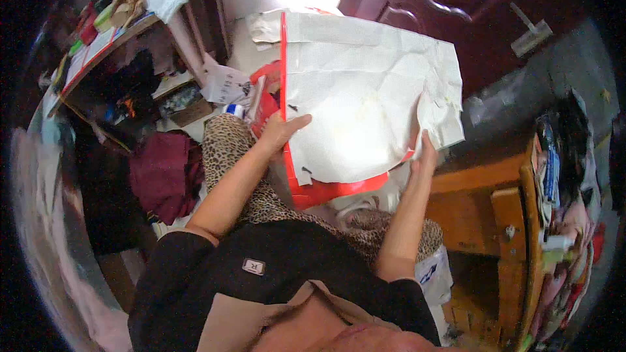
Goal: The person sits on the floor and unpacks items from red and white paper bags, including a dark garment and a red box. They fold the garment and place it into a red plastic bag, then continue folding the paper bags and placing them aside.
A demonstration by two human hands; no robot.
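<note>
A large creased white bag with a red edge is held up in front of me above my lap. Its pale inside or back face is turned towards me, and red shows along its lower side. My left hand grips the red edge, thumb on the white face and fingers hidden behind. On the other side my right hand pinches a folded, crumpled part of the bag. Below it my legs in leopard-print trousers are apart, with some pale items between them that I cannot make out.
To the left stands a cluttered shelf with cloths on top. Dark red fabric lies near my left knee, beside red and white bags. A wooden cabinet is at the right. Ahead is a dark carved door.
</note>
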